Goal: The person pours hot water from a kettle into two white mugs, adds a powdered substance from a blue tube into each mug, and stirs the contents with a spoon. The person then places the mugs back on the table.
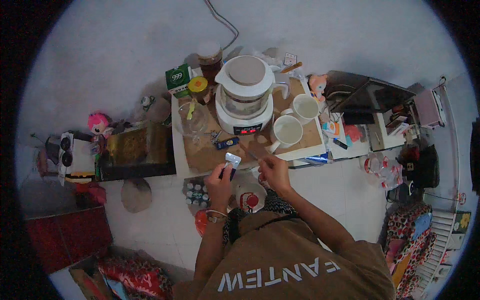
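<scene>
My left hand (220, 183) grips a small dark object with a shiny silvery end (233, 160), at the near edge of a small table (180, 157). To its right, my right hand (275, 170) holds a thin stick-like item (249, 153) that points up and left. Beyond them stands a white electric kettle (245, 86) with a glass body on a base with a lit red display. Two white mugs (287, 131) (305, 108) are to its right. A dark blue tube-like object (227, 143) and some keys (214, 135) lie left of the base.
A clear glass bowl (192, 117), a yellow-lidded jar (198, 85), a green box (178, 78) and a dark jar (210, 62) stand on the left side. A monitor (371, 92) is at the right. Plastic bottles (386, 170) and a large red-capped jug (252, 198) are lower down.
</scene>
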`<action>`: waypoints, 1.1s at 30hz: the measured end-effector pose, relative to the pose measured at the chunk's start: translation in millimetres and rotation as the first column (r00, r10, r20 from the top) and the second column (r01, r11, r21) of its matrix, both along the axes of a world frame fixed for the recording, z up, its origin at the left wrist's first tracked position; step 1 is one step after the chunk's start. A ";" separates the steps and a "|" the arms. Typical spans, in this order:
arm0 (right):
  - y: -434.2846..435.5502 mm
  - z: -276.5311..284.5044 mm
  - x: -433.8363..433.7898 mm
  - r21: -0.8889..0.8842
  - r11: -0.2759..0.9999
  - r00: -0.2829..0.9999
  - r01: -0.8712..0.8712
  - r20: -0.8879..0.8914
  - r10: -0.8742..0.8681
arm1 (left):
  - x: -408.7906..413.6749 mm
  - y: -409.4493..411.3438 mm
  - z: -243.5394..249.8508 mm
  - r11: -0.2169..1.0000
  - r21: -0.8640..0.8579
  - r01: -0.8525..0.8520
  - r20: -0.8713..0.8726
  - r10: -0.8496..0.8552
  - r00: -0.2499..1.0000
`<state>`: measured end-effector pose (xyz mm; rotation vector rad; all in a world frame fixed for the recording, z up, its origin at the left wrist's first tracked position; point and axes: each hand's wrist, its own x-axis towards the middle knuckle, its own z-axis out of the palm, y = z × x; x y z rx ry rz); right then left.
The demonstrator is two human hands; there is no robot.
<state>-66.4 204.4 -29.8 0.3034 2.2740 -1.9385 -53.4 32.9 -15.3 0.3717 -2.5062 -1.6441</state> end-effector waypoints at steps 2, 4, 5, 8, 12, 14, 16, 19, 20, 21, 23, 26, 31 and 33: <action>-3.4 -26.4 -7.3 0.079 0.996 0.998 0.046 -0.035 -0.043 | 1.9 -2.4 -24.2 1.000 -0.016 -0.017 -0.066 0.015 0.998; -13.8 -26.7 -10.3 0.104 0.988 0.991 0.112 -0.081 -0.104 | 1.5 -3.7 -26.6 1.000 0.001 -0.028 -0.079 0.028 0.996; -15.7 -26.0 -10.9 0.116 0.982 0.985 0.147 -0.105 -0.135 | 1.6 -2.8 -26.5 0.999 0.032 -0.020 -0.061 0.022 0.998; -17.2 -8.9 1.5 0.102 0.988 0.993 0.117 0.011 -0.119 | 2.0 -1.4 -1.4 0.998 0.045 0.046 0.054 -0.049 0.997; -3.2 1.0 17.0 -0.058 0.996 0.997 -0.074 0.022 0.075 | 4.7 2.8 -1.6 0.981 -0.011 0.192 -0.017 -0.192 0.981; -4.0 2.2 14.2 -0.089 0.991 0.988 -0.100 -0.129 0.088 | 7.2 5.6 -1.4 0.959 -0.036 0.280 -0.051 -0.281 0.958; -3.6 10.2 13.3 -0.154 0.984 0.985 -0.092 -0.159 0.067 | 7.9 7.0 -0.3 0.956 -0.023 0.293 -0.070 -0.294 0.953; -0.5 27.2 23.3 -0.290 0.957 1.000 0.020 -0.008 -0.023 | 9.6 12.0 1.9 0.970 0.087 0.229 -0.056 -0.224 0.973; -3.3 29.0 28.8 -0.327 0.942 0.997 0.073 0.044 -0.062 | 10.1 13.8 4.6 0.967 0.137 0.216 -0.044 -0.212 0.976; -5.2 30.9 32.5 -0.362 0.923 0.990 0.128 0.098 -0.099 | 11.3 14.3 6.0 0.962 0.185 0.202 -0.030 -0.200 0.979; -2.5 34.3 34.8 -0.388 0.906 0.985 0.170 0.084 -0.150 | 12.6 10.8 -3.2 0.969 0.160 0.189 0.012 -0.193 0.981; 19.6 52.9 25.0 -0.412 0.888 0.979 0.203 0.072 -0.191 | 21.9 -12.5 -4.8 0.943 0.330 0.037 0.100 -0.074 0.992; 1.3 -1.1 3.3 -0.328 0.942 0.982 0.062 0.190 0.001 | 16.6 -20.3 11.5 0.902 0.431 0.016 0.057 -0.045 0.997; -14.7 -38.1 -7.6 -0.363 0.914 0.976 0.183 0.182 -0.123 | 17.7 -20.1 2.7 0.860 0.509 0.034 0.086 -0.090 0.992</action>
